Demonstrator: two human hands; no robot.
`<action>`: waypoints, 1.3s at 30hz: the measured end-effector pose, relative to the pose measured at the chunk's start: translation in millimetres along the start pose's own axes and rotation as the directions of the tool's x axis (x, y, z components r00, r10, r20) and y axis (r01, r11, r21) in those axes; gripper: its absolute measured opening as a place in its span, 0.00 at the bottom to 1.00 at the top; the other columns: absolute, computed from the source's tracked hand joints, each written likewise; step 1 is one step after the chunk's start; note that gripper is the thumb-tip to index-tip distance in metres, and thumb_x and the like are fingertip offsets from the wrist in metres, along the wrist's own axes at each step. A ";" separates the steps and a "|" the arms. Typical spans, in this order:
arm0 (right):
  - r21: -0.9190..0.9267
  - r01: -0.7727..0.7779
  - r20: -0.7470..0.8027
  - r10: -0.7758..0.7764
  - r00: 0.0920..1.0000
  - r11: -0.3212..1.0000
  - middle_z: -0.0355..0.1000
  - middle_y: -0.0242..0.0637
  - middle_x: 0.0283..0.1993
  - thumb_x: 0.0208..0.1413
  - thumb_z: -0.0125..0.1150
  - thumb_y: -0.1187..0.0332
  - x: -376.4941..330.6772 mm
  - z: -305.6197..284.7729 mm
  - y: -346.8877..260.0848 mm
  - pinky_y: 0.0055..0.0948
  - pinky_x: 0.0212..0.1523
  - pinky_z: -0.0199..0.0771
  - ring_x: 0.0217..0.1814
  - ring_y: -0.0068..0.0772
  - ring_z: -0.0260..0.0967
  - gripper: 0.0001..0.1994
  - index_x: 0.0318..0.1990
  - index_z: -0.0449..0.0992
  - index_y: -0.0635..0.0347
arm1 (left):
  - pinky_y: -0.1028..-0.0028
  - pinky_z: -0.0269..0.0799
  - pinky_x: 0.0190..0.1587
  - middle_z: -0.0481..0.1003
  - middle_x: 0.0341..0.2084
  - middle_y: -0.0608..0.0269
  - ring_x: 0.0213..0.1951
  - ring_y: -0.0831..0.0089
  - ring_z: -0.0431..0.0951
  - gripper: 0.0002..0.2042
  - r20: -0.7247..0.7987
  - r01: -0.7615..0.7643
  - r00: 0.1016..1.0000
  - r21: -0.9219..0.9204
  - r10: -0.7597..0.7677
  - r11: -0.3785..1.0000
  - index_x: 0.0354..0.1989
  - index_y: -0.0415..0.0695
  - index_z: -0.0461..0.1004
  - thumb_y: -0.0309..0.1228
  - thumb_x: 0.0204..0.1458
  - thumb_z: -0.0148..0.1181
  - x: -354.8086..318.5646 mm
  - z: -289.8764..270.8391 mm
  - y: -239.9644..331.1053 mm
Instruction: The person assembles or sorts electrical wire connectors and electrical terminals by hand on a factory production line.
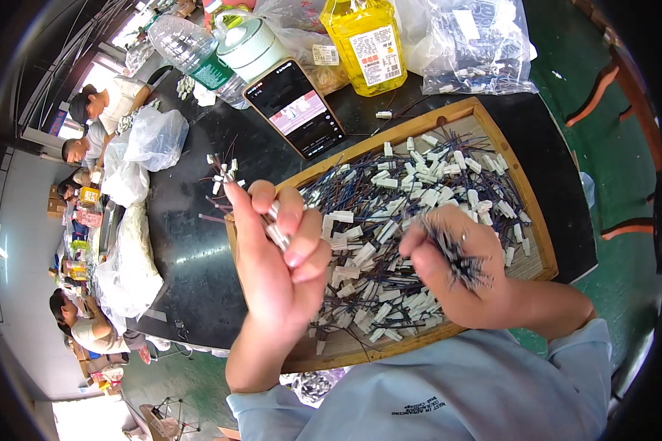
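My left hand (283, 253) is curled closed around a few white plastic connectors (277, 234), which show between its fingers. Just past its fingertips is a small cluster of white connectors with thin dark wires (224, 175); whether it lies on the table or is held I cannot tell. My right hand (467, 268) is closed on a bundle of thin dark wires (457, 257) whose pale-tipped ends fan out, slightly blurred. Both hands are above a wood-framed tray (518, 154), heaped with many loose white connectors on short dark wires (390, 220).
The tray rests on a black table (198, 287). Behind it are a phone (294, 109) with a lit screen, a clear bottle (198, 59), a lidded cup (250, 48), a yellow-liquid container (365, 48) and a plastic bag (478, 51). Several people sit at far left.
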State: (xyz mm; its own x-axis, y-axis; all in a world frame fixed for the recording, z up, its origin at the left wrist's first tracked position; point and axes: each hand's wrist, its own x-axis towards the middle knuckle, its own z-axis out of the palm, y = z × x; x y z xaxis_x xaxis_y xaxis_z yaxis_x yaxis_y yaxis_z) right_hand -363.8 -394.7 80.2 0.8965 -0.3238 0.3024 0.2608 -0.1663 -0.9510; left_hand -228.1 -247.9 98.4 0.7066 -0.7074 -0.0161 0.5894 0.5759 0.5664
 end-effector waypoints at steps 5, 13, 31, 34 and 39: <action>0.157 -0.118 0.042 0.113 0.993 0.981 0.64 0.33 0.24 0.60 0.50 0.69 2.2 0.1 3.5 0.23 0.28 0.62 0.24 0.18 0.58 0.08 0.39 0.69 0.64 | 0.82 0.49 0.15 0.64 0.29 0.64 0.19 0.81 0.55 0.12 -0.154 0.036 0.988 0.031 -0.031 0.999 0.36 0.43 0.65 0.38 0.63 0.38 9.9 -5.8 4.5; 0.195 -0.233 -0.030 0.243 0.970 0.953 0.62 0.29 0.22 0.59 0.52 0.71 0.5 0.7 0.1 0.20 0.26 0.59 0.25 0.13 0.55 0.05 0.37 0.68 0.64 | 0.84 0.48 0.13 0.60 0.19 0.71 0.16 0.84 0.54 0.12 0.109 -0.021 0.994 0.254 -0.007 0.967 0.37 0.48 0.62 0.41 0.64 0.34 6.3 -11.7 0.7; 0.010 0.059 0.088 -0.060 0.994 0.998 0.67 0.31 0.20 0.44 0.65 0.75 1.6 -7.8 4.0 0.17 0.17 0.56 0.17 0.14 0.58 0.06 0.29 0.73 0.64 | 0.82 0.52 0.16 0.58 0.22 0.65 0.16 0.83 0.57 0.11 0.382 -0.067 0.906 0.560 -0.185 0.826 0.36 0.40 0.54 0.32 0.57 0.50 -14.4 -4.3 -5.1; -0.032 0.169 0.091 -0.165 0.982 0.985 0.69 0.29 0.20 0.42 0.66 0.75 4.5 -7.8 5.8 0.15 0.16 0.54 0.16 0.12 0.57 0.06 0.28 0.74 0.63 | 0.82 0.56 0.18 0.61 0.25 0.64 0.18 0.82 0.59 0.12 0.380 -0.078 0.904 0.592 -0.193 0.802 0.38 0.39 0.55 0.30 0.57 0.51 -15.8 -7.0 -4.7; -0.006 0.165 0.143 -0.162 0.976 0.986 0.72 0.31 0.22 0.41 0.65 0.76 4.9 -11.4 4.9 0.16 0.16 0.57 0.16 0.14 0.60 0.06 0.29 0.76 0.63 | 0.80 0.64 0.22 0.68 0.26 0.61 0.19 0.77 0.68 0.13 0.436 -0.372 0.883 0.876 -0.176 0.306 0.41 0.39 0.57 0.26 0.53 0.55 -21.6 -13.8 -3.3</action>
State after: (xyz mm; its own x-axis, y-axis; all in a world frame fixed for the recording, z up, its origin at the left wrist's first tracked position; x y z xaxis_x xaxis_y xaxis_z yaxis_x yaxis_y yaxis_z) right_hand -362.3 -407.7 77.7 0.8843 -0.1560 0.4402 0.4025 -0.2232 -0.8878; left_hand -239.9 -228.8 85.5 0.3496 -0.9042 0.2453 -0.4256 0.0800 0.9014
